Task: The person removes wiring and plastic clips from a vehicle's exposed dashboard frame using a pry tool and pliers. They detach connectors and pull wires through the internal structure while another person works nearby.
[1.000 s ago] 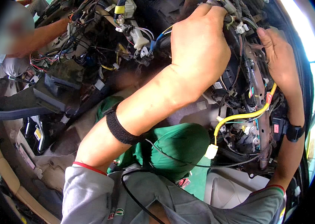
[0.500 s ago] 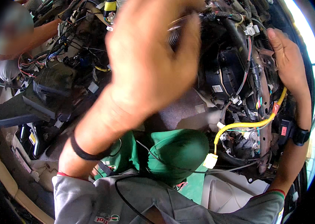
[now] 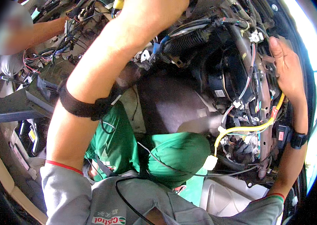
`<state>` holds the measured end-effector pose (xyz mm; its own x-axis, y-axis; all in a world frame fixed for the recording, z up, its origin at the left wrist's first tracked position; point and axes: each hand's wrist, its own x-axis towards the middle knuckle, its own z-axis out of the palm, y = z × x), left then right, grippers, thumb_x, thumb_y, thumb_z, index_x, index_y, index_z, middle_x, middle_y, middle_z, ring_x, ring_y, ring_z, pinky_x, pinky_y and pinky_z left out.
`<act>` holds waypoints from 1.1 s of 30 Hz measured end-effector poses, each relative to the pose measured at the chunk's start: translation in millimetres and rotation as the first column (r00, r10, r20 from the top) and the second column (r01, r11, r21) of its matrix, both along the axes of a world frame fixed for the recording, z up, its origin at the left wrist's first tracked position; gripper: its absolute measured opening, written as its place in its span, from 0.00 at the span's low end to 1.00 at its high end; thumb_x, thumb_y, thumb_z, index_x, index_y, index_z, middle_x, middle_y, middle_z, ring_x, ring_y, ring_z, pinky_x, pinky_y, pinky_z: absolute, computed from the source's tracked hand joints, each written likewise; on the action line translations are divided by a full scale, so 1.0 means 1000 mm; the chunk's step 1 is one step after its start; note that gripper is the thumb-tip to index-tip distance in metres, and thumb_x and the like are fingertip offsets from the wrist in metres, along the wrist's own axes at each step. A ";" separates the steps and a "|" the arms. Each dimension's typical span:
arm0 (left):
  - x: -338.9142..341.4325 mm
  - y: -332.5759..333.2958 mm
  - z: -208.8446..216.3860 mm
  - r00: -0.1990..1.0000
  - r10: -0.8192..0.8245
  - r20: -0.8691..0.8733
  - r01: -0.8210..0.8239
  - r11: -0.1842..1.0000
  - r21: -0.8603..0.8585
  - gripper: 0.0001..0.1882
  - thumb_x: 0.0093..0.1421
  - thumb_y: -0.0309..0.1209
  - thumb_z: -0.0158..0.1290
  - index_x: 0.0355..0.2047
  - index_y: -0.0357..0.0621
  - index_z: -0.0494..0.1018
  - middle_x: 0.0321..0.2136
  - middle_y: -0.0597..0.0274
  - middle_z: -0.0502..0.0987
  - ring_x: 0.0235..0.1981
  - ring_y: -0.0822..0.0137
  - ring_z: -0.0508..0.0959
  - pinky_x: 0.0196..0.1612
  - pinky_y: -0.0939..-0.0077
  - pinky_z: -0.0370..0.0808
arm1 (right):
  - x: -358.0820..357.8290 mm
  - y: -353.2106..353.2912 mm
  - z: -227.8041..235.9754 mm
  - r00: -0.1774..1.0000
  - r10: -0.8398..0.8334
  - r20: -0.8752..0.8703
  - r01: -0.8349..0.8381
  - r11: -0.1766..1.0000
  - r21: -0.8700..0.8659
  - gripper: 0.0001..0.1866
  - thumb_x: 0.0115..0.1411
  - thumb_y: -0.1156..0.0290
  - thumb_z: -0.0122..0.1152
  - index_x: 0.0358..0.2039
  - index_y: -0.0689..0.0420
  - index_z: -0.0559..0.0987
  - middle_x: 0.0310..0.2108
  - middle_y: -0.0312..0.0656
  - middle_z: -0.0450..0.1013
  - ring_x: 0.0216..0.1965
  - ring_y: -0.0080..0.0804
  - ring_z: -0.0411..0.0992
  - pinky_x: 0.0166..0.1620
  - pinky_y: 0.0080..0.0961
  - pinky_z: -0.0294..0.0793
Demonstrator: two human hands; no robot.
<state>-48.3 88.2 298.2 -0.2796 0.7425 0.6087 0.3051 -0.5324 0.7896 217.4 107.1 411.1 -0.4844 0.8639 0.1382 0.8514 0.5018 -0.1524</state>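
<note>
- Wires [image 3: 194, 25] cross the space between the left grip [image 3: 160, 12] and the right grip [image 3: 290, 71], bunched into one dark run; wrapping seems to be what keeps the strands together.
- Up at the top edge, the left grip is cut off, fingers out of sight, so I can't tell whether they're parted or closed on anything. That arm stretches well forward, probably because the spot it reaches lies deep.
- Over on the other side, the right grip sits just beside a metal bar [image 3: 265, 112], thumb up. Fingertips hidden, so no telling if they're clamped on something; it looks like a steadying pose.
- Just left of that thumb, a white plug [image 3: 256, 36] sits among the wiring, seemingly carried by the strands around it.
- Below the right grip, here's a yellow cable [image 3: 246, 128], curving down and left to a pale plug [image 3: 210, 162]. Nothing visible joins that end, which would explain the loose hang.
- Below and right of the left grip, a ribbed hose [image 3: 184, 42] lies under the bundle, likely following the same route.
- Far left of the left grip, another person's arm [image 3: 49, 34] reaches into a tangle of thin leads [image 3: 34, 62], apparently needing to get in from that side.
</note>
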 end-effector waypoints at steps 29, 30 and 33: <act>-0.004 -0.002 0.007 0.173 -0.600 0.782 0.903 0.413 0.117 0.23 0.57 0.23 0.55 0.54 0.32 0.69 0.42 0.63 0.77 0.44 0.70 0.74 0.53 0.76 0.68 | -0.002 -0.010 0.045 0.939 -0.045 0.341 -0.023 0.981 0.192 0.24 0.68 0.52 0.48 0.39 0.64 0.76 0.29 0.55 0.72 0.32 0.49 0.73 0.40 0.35 0.71; -0.005 -0.002 0.006 0.179 -0.603 0.777 0.897 0.424 0.122 0.23 0.57 0.23 0.55 0.54 0.33 0.69 0.43 0.63 0.77 0.44 0.70 0.74 0.53 0.76 0.68 | 0.011 -0.011 0.045 0.938 -0.046 0.342 -0.021 0.982 0.190 0.24 0.68 0.52 0.48 0.39 0.64 0.76 0.29 0.55 0.72 0.32 0.49 0.73 0.40 0.35 0.71; -0.006 -0.001 0.000 0.211 -0.619 0.757 0.881 0.455 0.127 0.23 0.57 0.21 0.54 0.55 0.34 0.69 0.43 0.62 0.77 0.46 0.69 0.74 0.53 0.77 0.68 | 0.035 -0.044 0.039 0.976 -0.210 0.067 0.186 0.948 0.258 0.22 0.69 0.53 0.48 0.36 0.62 0.75 0.22 0.42 0.68 0.24 0.29 0.68 0.31 0.26 0.67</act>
